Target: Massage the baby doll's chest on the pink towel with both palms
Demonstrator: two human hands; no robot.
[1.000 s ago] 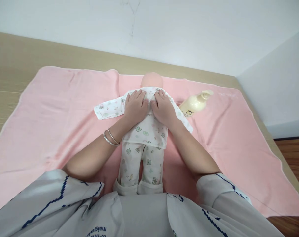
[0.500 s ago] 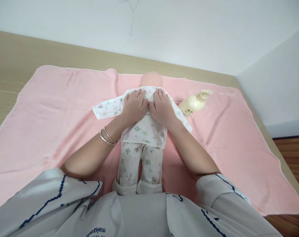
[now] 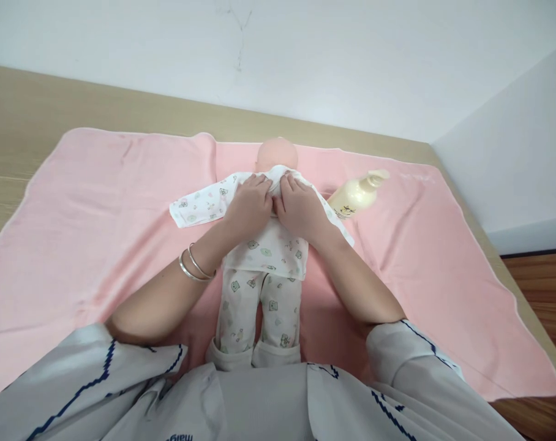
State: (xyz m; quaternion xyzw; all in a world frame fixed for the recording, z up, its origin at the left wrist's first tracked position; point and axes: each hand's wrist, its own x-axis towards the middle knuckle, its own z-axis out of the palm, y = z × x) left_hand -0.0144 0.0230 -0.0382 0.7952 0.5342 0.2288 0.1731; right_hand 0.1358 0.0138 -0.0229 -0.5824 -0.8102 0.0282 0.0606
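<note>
A baby doll (image 3: 277, 154) lies face down, its head pointing away from me. It wears a white printed shirt (image 3: 271, 254) and matching printed trousers (image 3: 239, 309). My left hand (image 3: 251, 205) rests on the left side of the upper back, fingers extended over the shirt. On the right side, my right hand (image 3: 300, 208) lies the same way, close beside the left. Both thumbs point inward near the spine, where the cloth is wrinkled. Neither hand lifts the doll. The doll's face is hidden.
Under the doll spreads a pink blanket (image 3: 126, 196) on a wooden table (image 3: 98, 101). A cream pump bottle (image 3: 356, 196) lies tilted on the blanket to the doll's right. A white wall (image 3: 333, 67) stands behind the table.
My hands have shifted slightly on the doll's upper back, with the fingers drawn nearer the middle and the shirt more wrinkled between them. The whole view has moved a little.
</note>
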